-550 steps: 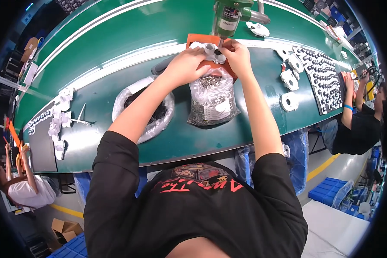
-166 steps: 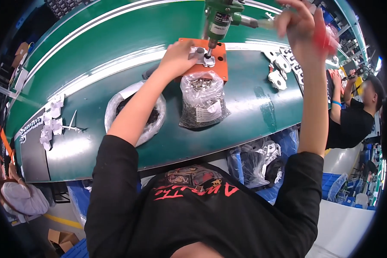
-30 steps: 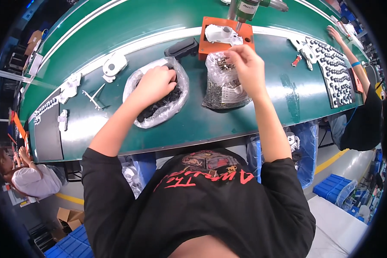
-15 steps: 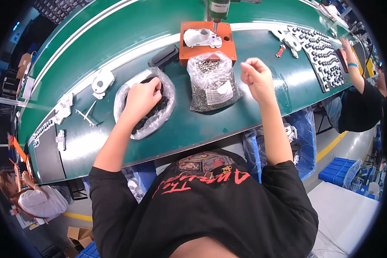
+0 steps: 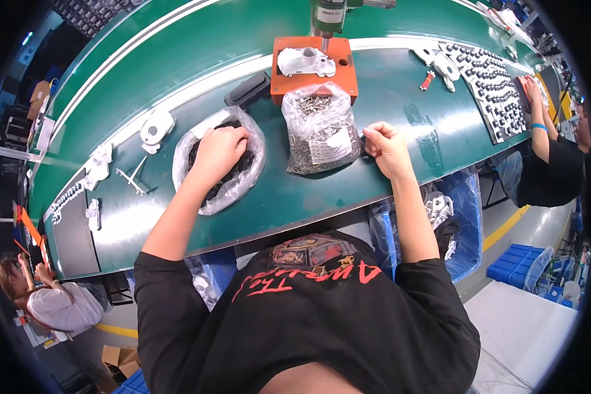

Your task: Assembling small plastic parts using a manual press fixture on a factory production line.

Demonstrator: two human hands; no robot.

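Observation:
My left hand point(image 5: 222, 152) is over the mouth of a clear plastic bag point(image 5: 256, 172) of small black parts point(image 5: 214, 190). Its fingers are curled together, and what they hold, if anything, is hidden. Just right of a clear bag of screws point(image 5: 322, 134), my right hand point(image 5: 389, 150) pinches thumb and fingertips together. A tiny dark bit seems to show at its fingertips, too small to name. Behind the screw bag, a white metal housing point(image 5: 302, 64) lies on an orange fixture block point(image 5: 282, 84) beneath a green power driver point(image 5: 329, 16).
A black tray point(image 5: 248, 90) sits left of the block. White housings point(image 5: 156, 130) lie along the left of the green bench point(image 5: 295, 197). On the right are a red part point(image 5: 427, 81) and a board of black-topped pieces point(image 5: 489, 92). Blue bins point(image 5: 467, 223) stand below the edge. Co-workers flank the bench.
My right hand has come down and nearer, beside the screw bag. My left hand has shifted only slightly over the black parts. The co-worker's arm at right has moved nearer.

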